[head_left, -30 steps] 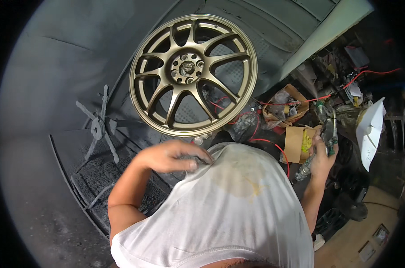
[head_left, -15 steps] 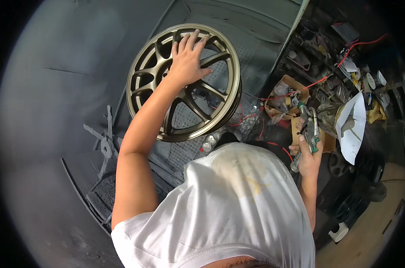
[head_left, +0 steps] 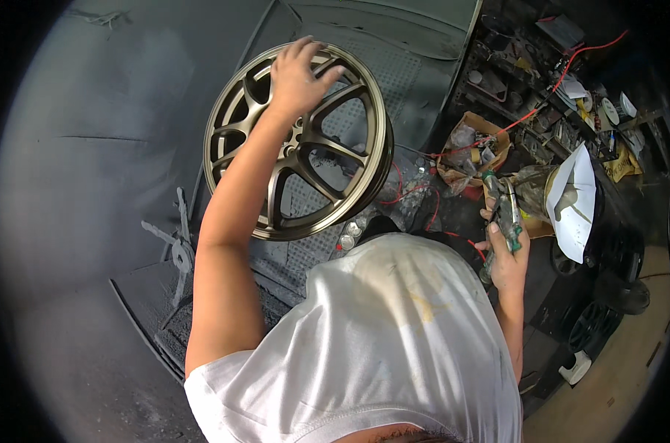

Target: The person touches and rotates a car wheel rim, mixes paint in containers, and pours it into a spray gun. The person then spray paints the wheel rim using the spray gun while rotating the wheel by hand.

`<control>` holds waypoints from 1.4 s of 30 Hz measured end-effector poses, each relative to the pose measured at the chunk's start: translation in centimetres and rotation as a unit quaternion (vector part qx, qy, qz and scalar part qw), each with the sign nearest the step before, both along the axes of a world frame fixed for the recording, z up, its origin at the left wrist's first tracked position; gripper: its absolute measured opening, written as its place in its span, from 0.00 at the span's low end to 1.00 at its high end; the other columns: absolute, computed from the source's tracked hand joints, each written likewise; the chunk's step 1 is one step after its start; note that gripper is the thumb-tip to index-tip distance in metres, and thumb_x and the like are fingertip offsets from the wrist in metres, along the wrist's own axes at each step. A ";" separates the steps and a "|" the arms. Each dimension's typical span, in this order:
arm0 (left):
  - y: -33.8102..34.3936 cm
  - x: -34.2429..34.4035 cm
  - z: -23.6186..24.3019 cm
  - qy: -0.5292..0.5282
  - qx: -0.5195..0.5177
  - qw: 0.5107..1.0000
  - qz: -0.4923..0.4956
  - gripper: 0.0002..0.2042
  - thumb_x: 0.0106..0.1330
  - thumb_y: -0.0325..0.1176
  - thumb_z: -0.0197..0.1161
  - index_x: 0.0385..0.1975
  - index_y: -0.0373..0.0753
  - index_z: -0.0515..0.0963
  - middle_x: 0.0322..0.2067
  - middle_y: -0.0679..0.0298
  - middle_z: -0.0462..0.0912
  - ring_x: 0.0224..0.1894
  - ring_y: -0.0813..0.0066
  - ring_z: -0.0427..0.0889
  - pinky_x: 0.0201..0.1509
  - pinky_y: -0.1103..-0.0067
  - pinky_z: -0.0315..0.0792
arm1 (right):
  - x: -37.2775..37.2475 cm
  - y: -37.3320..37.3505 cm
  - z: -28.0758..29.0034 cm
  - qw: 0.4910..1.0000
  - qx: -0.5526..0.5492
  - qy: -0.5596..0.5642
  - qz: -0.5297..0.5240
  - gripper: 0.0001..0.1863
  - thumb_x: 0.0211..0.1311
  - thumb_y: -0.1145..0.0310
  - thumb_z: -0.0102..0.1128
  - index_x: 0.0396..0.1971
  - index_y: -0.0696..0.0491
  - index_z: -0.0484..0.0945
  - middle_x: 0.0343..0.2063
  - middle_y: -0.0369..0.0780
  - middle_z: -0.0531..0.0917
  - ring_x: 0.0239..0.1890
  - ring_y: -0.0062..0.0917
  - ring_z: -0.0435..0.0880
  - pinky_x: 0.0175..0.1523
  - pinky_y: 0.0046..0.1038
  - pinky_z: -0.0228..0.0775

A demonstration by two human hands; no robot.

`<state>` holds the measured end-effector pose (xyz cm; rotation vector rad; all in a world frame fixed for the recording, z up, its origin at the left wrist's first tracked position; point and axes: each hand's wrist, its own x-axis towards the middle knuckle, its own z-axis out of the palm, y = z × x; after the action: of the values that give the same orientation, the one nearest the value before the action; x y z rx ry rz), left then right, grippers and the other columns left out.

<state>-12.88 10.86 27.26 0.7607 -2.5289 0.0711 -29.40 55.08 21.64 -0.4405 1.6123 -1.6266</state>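
A bronze multi-spoke car wheel (head_left: 326, 140) stands tilted in front of me, its face turned toward me. My left hand (head_left: 296, 83) lies over its upper spokes and rim with the fingers open; whether every fingertip touches cannot be seen. Off to the right, my right hand (head_left: 509, 267) is closed around a tool with a metal body and green ends (head_left: 510, 210), held apart from the wheel. The exact kind of that tool does not show.
Near the tool are a cardboard box (head_left: 469, 144) of odds and ends and a white paper cone (head_left: 573, 207). A red hose (head_left: 531, 113) runs across cluttered shelving at right. A grey cross-shaped stand (head_left: 181, 255) is at left. Dark wheels (head_left: 593, 325) lie at lower right.
My left hand has shifted up and left across the wheel, which has turned, so its hub now shows. The tool in my right hand has moved slightly.
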 end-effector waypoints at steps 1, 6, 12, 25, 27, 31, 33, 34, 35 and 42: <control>0.6 -0.4 -0.5 -0.034 -0.001 0.999 0.021 0.34 0.58 0.55 0.73 0.60 0.41 0.77 0.67 0.53 0.72 0.70 0.51 0.66 0.72 0.55 0.58 | 0.0 -0.1 0.1 1.000 0.000 0.000 0.000 0.28 0.70 0.74 0.57 0.69 0.61 0.66 0.61 0.44 0.79 0.58 0.26 0.81 0.37 0.22 0.83; 1.1 -1.3 -1.7 -0.122 0.007 0.990 0.070 0.45 0.53 0.61 0.74 0.69 0.43 0.68 0.73 0.52 0.61 0.76 0.50 0.54 0.76 0.47 0.47 | 0.4 -0.6 0.1 1.000 -0.016 0.006 0.026 0.28 0.71 0.72 0.58 0.68 0.60 0.67 0.60 0.44 0.79 0.57 0.25 0.81 0.38 0.22 0.83; 3.1 0.4 0.2 -0.320 -0.049 0.945 0.046 0.54 0.46 0.53 0.79 0.75 0.48 0.56 0.75 0.54 0.57 0.77 0.50 0.53 0.74 0.43 0.49 | 0.4 -0.3 0.7 0.999 0.002 0.013 0.035 0.28 0.71 0.70 0.59 0.69 0.58 0.67 0.60 0.43 0.80 0.56 0.25 0.82 0.38 0.22 0.83; -0.8 -3.8 5.1 0.074 -0.067 0.994 -0.039 0.34 0.58 0.48 0.74 0.63 0.40 0.72 0.63 0.53 0.75 0.63 0.54 0.72 0.66 0.57 0.65 | 0.8 -0.3 0.4 0.999 0.012 0.004 0.047 0.28 0.72 0.71 0.58 0.69 0.58 0.67 0.59 0.42 0.81 0.53 0.22 0.82 0.36 0.21 0.83; -1.0 -2.6 3.5 -0.054 -0.075 0.993 -0.069 0.47 0.47 0.58 0.78 0.68 0.47 0.68 0.68 0.54 0.69 0.70 0.49 0.64 0.70 0.48 0.59 | 1.1 -0.2 0.4 0.999 0.022 -0.003 0.047 0.27 0.71 0.72 0.58 0.69 0.59 0.68 0.58 0.42 0.81 0.52 0.22 0.83 0.36 0.21 0.82; 1.3 -2.1 0.8 -0.250 -0.086 0.963 -0.059 0.53 0.43 0.56 0.80 0.73 0.54 0.62 0.74 0.56 0.59 0.76 0.47 0.57 0.75 0.42 0.51 | 1.0 -0.1 0.4 0.999 0.025 0.006 0.040 0.27 0.71 0.72 0.58 0.68 0.59 0.68 0.58 0.42 0.81 0.52 0.22 0.83 0.36 0.21 0.83; 0.1 -2.6 0.3 -0.149 -0.030 0.986 -0.064 0.49 0.47 0.55 0.78 0.72 0.52 0.63 0.75 0.55 0.58 0.76 0.48 0.57 0.74 0.42 0.52 | 1.0 -0.3 0.5 0.999 0.015 0.003 0.040 0.27 0.71 0.72 0.57 0.68 0.58 0.68 0.58 0.42 0.82 0.52 0.22 0.83 0.36 0.21 0.83; -1.4 -2.9 0.8 -0.149 -0.031 0.986 -0.064 0.49 0.47 0.55 0.78 0.72 0.52 0.63 0.75 0.55 0.58 0.76 0.48 0.57 0.74 0.42 0.52 | 1.1 -0.3 0.5 0.999 0.014 0.003 0.040 0.27 0.71 0.72 0.57 0.68 0.58 0.68 0.58 0.42 0.82 0.52 0.22 0.83 0.36 0.21 0.83; -3.4 -2.8 1.8 0.008 0.068 0.996 -0.061 0.48 0.48 0.54 0.78 0.71 0.51 0.64 0.74 0.55 0.59 0.75 0.48 0.57 0.74 0.43 0.53 | 1.1 -0.3 0.5 0.999 0.015 0.007 0.043 0.27 0.71 0.72 0.57 0.68 0.58 0.68 0.58 0.42 0.82 0.52 0.22 0.83 0.36 0.21 0.83; -8.3 -1.4 3.2 -0.037 0.014 0.999 0.033 0.47 0.48 0.53 0.79 0.70 0.48 0.65 0.74 0.54 0.59 0.75 0.47 0.56 0.72 0.44 0.54 | 1.3 0.0 1.0 0.999 0.039 0.005 0.030 0.25 0.71 0.71 0.57 0.67 0.58 0.70 0.56 0.41 0.82 0.52 0.22 0.82 0.36 0.21 0.83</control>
<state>-14.33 2.59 30.43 0.8691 -2.5793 0.0880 -28.15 55.09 22.64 -0.4523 1.6498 -1.5138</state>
